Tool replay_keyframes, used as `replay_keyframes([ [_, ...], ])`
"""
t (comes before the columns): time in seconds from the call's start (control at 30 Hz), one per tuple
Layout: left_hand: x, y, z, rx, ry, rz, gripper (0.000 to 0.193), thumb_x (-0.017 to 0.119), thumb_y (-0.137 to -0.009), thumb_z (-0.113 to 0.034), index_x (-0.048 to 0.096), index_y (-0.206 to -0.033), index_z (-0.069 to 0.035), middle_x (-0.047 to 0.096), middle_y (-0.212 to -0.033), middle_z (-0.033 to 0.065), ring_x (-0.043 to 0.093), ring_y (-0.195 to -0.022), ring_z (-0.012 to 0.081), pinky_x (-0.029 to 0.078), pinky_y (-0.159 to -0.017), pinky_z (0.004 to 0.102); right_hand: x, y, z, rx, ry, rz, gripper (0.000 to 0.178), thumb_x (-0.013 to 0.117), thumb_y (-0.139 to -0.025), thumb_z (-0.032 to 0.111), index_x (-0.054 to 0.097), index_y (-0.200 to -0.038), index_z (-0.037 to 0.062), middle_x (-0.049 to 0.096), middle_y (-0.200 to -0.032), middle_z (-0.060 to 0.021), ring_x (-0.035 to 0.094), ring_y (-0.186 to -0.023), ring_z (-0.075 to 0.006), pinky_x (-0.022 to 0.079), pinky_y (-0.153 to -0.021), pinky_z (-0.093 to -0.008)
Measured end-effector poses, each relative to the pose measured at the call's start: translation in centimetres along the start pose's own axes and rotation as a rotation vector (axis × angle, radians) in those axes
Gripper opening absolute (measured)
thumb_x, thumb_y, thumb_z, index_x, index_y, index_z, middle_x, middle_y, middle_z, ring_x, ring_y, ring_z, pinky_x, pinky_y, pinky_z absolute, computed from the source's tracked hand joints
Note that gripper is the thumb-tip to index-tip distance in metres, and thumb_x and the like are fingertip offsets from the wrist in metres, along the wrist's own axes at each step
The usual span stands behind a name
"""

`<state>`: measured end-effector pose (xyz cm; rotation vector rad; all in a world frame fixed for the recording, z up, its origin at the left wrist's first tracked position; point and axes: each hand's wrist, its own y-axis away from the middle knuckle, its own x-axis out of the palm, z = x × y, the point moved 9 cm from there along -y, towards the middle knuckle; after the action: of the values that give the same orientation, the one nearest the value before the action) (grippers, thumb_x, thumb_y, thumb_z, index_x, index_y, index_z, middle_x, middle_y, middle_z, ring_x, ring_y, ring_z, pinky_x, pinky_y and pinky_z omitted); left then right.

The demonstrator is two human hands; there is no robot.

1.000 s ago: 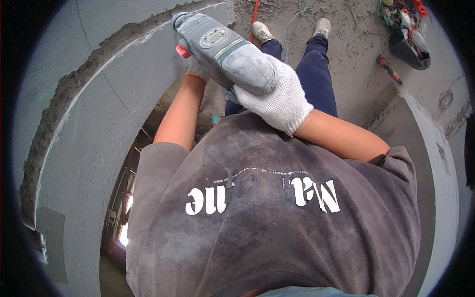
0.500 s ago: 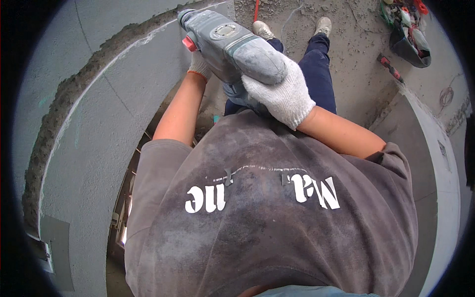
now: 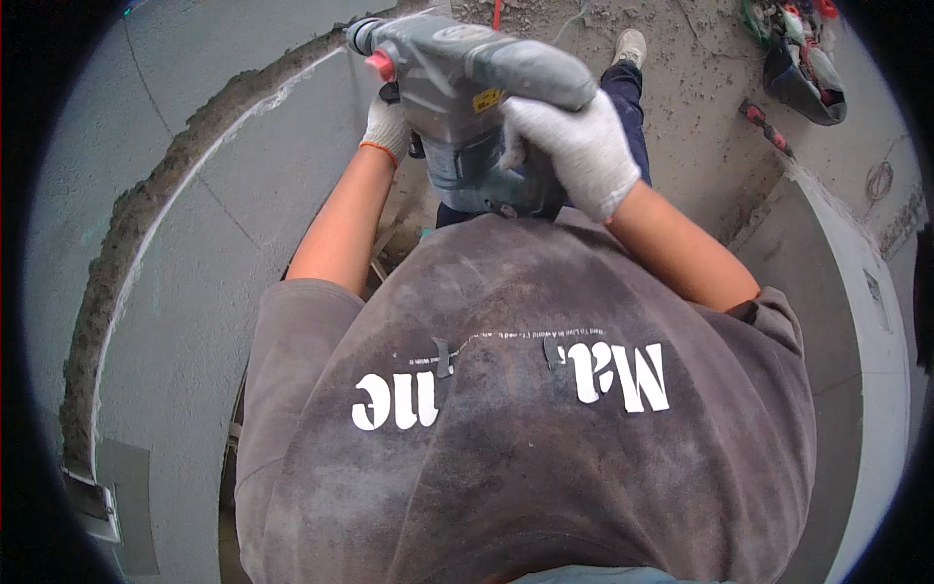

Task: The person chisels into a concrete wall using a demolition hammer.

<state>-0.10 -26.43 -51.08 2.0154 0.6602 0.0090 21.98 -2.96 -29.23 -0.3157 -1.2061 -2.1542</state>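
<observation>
A dusty grey rotary hammer (image 3: 443, 107) with a red knob is held up in front of my body, its nose toward the rough channel (image 3: 209, 107) chipped along the grey wall. My right hand (image 3: 584, 151), in a white knitted glove, is wrapped round the rear handle. On the side nearest the wall, my left hand (image 3: 385, 128), gloved with an orange cuff edge, is closed below the nose at the black side handle (image 3: 389, 92); its fingers are partly hidden by the tool. Whether a bit touches the wall cannot be seen.
Rubble (image 3: 652, 19) litters the floor ahead, by my shoe (image 3: 630, 47). A red-and-black tool (image 3: 766, 128) lies at the right, near a dark bag (image 3: 803, 83) of mixed items. A low wall (image 3: 827, 263) stands to my right. A recessed box (image 3: 92, 501) sits in the left wall.
The rotary hammer has rolled, showing more of its side and lower body. My right hand has shifted a little to the right with it. One shoe is now hidden behind the tool.
</observation>
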Motion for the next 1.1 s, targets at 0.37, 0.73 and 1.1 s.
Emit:
replay_keyframes([
  [0.37,1.3,9.6,-9.2,0.021,-0.369,-0.111,0.025,0.053,-0.094,-0.008,0.063,-0.116,0.001,0.069,-0.109,0.011,0.065,-0.096,0.0205,0.051,-0.084,0.0335,-3.4,3.4,2.7,0.076,-0.179,0.113,0.019,0.067,-0.09,0.015,0.065,-0.097,-0.0024,0.064,-0.072,-0.0068,0.061,-0.06,-0.0149,0.051,-0.058,-0.0292],
  [0.73,2.5,9.9,-11.7,0.419,-0.033,0.133,0.036,0.038,-0.102,-0.015,0.047,-0.134,-0.003,0.057,-0.13,0.0097,0.055,-0.115,0.0243,0.044,-0.098,0.0368,0.3,6.2,6.4,-0.087,0.173,0.102,0.035,0.072,-0.079,0.02,0.065,-0.107,0.0001,0.07,-0.095,-0.0092,0.067,-0.088,-0.0145,0.055,-0.079,-0.0296],
  [1.1,1.0,7.3,-7.1,0.295,0.209,0.171,0.052,0.035,-0.102,-0.032,0.031,-0.149,-0.009,0.038,-0.15,0.0107,0.037,-0.137,0.0292,0.029,-0.115,0.0386,3.2,5.2,5.6,-0.234,0.238,0.069,0.035,0.075,-0.075,0.027,0.064,-0.094,-0.0009,0.071,-0.087,-0.0155,0.071,-0.081,-0.0233,0.056,-0.077,-0.0332],
])
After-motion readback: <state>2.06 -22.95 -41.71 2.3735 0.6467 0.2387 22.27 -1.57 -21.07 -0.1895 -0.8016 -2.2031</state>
